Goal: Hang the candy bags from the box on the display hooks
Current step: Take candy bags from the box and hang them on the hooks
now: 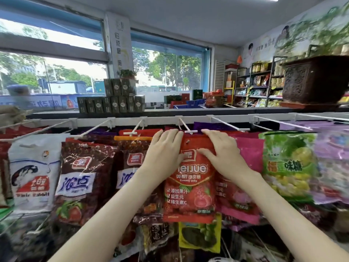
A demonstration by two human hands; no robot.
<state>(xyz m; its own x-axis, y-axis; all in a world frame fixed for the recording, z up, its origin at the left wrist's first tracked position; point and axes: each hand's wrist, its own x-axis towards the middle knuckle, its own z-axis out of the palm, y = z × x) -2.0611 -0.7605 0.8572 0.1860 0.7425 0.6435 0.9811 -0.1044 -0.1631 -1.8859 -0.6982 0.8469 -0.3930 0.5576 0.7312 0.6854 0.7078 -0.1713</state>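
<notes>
The left hand (pixel 164 148) and right hand (pixel 221 155) each pinch an upper corner of the glossy red plastic candy bag (pixel 190 191), thumbs on its front face, holding it flat just below the T-shaped tip of a thin white display hook (pixel 187 128) near the middle of the rail (pixel 160 121).

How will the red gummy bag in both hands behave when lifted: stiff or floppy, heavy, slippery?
The red gummy bag is probably floppy: it hangs limp below the left hand and right hand. Its glossy film looks slippery. Likely light: a pinch at its top carries it.
</notes>
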